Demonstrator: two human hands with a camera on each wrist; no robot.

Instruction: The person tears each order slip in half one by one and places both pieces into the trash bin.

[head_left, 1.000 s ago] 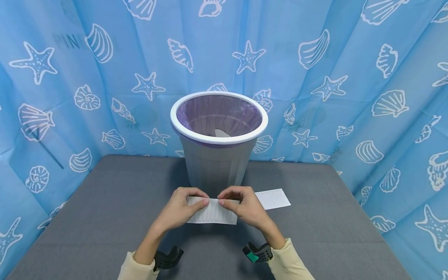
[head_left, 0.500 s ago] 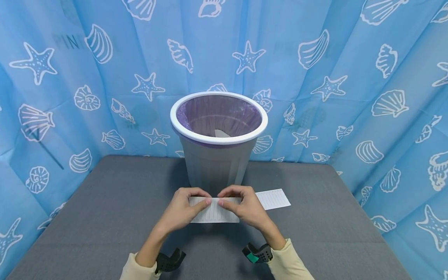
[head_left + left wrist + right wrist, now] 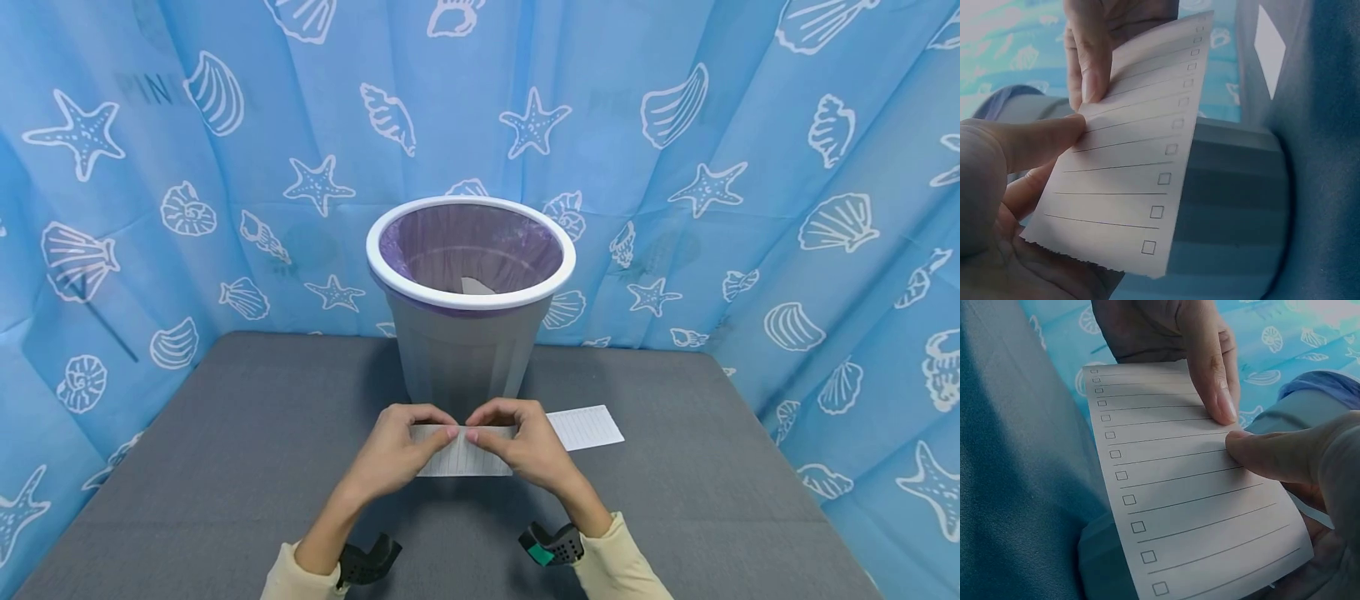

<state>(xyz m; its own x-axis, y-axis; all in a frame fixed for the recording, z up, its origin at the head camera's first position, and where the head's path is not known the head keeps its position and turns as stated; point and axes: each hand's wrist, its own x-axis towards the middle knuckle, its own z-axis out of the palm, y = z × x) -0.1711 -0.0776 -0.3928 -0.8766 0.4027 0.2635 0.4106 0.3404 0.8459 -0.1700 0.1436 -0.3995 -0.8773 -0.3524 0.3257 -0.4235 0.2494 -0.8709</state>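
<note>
A white checklist sheet [image 3: 465, 458], with ruled lines and a column of small boxes, is held up in front of the bin. My left hand [image 3: 395, 450] pinches its upper edge between thumb and fingers. Right beside it, my right hand [image 3: 528, 446] pinches the same edge, the thumb tips nearly meeting. The left wrist view shows the sheet [image 3: 1116, 169] slightly bowed, with a ragged torn short end near my left palm. In the right wrist view the sheet [image 3: 1191, 469] looks whole between the two thumbs. Fingers behind the paper are partly hidden.
A grey bin [image 3: 465, 358] with a white rim and purple liner stands just beyond my hands, a pale scrap [image 3: 476, 286] inside. Another lined sheet [image 3: 585, 427] lies on the grey table [image 3: 675, 500] to the right. A blue shell-patterned curtain [image 3: 465, 100] surrounds the table.
My left hand has shifted slightly right, closer to my right hand. The sheet's left end has moved right too, and the thumb tips are nearer together. My right hand stays almost still.
</note>
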